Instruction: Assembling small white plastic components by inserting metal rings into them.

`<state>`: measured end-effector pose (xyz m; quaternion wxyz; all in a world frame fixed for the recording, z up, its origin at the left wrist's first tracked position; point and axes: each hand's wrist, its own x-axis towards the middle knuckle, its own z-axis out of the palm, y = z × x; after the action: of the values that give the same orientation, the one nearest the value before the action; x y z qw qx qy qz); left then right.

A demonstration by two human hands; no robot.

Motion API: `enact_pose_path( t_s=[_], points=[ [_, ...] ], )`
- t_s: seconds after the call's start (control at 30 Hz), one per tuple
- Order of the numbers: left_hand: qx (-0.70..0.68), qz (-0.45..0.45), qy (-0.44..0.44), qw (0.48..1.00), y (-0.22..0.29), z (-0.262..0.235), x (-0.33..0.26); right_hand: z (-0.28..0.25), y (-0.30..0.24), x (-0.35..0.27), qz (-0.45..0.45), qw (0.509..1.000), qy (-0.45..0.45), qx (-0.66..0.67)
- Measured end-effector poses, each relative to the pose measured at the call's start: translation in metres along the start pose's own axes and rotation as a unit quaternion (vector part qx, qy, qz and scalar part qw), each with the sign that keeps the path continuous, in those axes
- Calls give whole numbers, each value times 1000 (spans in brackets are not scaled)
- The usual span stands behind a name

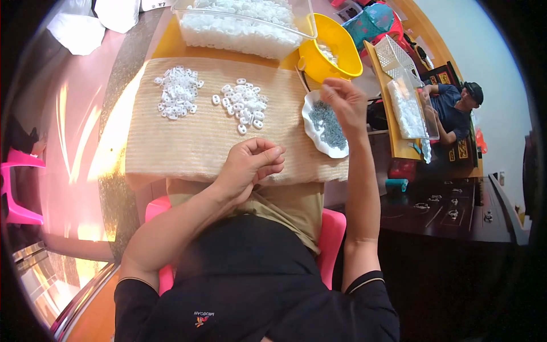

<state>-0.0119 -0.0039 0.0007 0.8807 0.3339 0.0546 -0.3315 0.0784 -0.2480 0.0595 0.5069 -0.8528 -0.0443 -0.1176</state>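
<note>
My left hand (252,162) hovers over the near edge of the cloth-covered table (171,148), thumb and fingers pressed together. Whatever it may hold is too small to make out. My right hand (346,102) is raised above a white wavy-rimmed bowl (308,117); its fingers are curled in, and I cannot see what is between them. Small grey metal pieces, like screws, (329,126) fill much of the bowl. Two heaps of small white plastic parts lie on the cloth: a left heap (179,94) of squarish pieces and a right heap (245,102) of oval pieces with holes.
A clear bin (313,25) full of white parts stands at the back. Beside it a yellow tub (354,61) holds some pale pieces. At the far right a person (456,108) sits by another table with a clear bin (431,114). A pink chair (333,239) is under me.
</note>
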Motion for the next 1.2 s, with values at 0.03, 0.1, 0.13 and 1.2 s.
enact_pose_path(
  t_s=[0.03, 0.1, 0.13, 1.2],
  points=[
    [-1, -2, 1, 1000, -1, 0, 1, 7, 5, -6, 3, 999, -30, 13],
    [-11, -2, -4, 1000, -2, -1, 2, 22, 6, -15, -31, 998, -50, -34],
    [-11, 0, -2, 1000, -2, -2, 1, 31, 4, -19, -69, 992, -70, -80],
    [-12, 0, 7, 1000, -8, -2, 0, 94, 3, -12, -142, 938, -118, -294]
  ],
)
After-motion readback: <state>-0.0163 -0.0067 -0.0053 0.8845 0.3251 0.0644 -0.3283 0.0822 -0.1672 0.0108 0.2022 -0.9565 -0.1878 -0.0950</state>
